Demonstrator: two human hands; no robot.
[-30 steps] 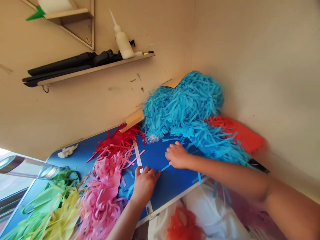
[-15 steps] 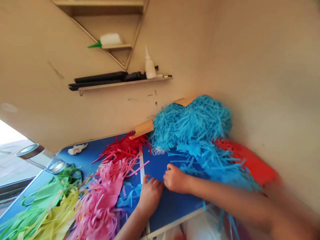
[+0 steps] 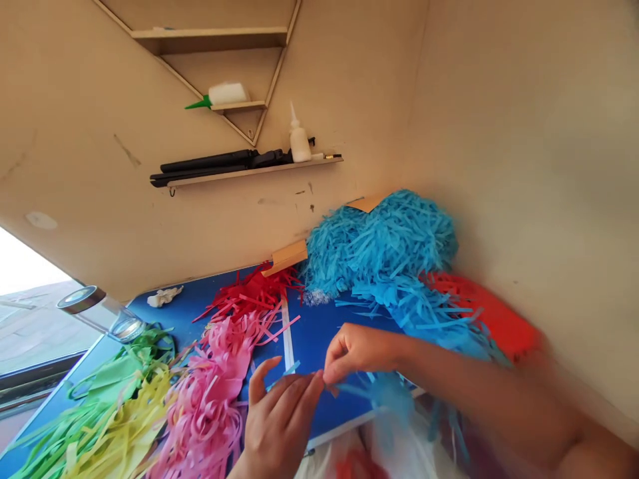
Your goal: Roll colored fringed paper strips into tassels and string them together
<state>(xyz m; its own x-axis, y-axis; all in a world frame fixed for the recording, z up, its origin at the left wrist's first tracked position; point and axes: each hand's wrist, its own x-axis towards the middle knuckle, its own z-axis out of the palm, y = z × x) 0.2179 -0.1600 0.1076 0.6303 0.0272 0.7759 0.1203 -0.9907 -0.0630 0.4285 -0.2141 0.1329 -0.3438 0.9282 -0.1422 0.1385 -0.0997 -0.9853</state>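
My left hand (image 3: 284, 412) is closed in a pinch above the blue table, its index finger and thumb meeting my right fingertips. My right hand (image 3: 354, 352) pinches too, bent down from the wrist. Light-blue paper fringe (image 3: 392, 394) runs from the pinch out under my right forearm, blurred. A little of the same blue paper shows behind my left fingers. Exactly what lies between the fingertips is small and partly hidden. Left of my hands lies a pink paper fringe (image 3: 219, 372), and behind my right hand rises a large heap of blue shredded paper (image 3: 384, 243).
Red fringe (image 3: 249, 293), yellow fringe (image 3: 124, 426) and green fringe (image 3: 107, 379) cover the table's left side. A glass jar (image 3: 102, 313) stands by the window. Red paper (image 3: 492, 316) leans at the right wall. Glue bottles (image 3: 299, 143) sit on wall shelves.
Both hands have come lower and nearer to me, and their fingertips now meet. My left little finger side has lifted and spread. The view has shifted slightly.
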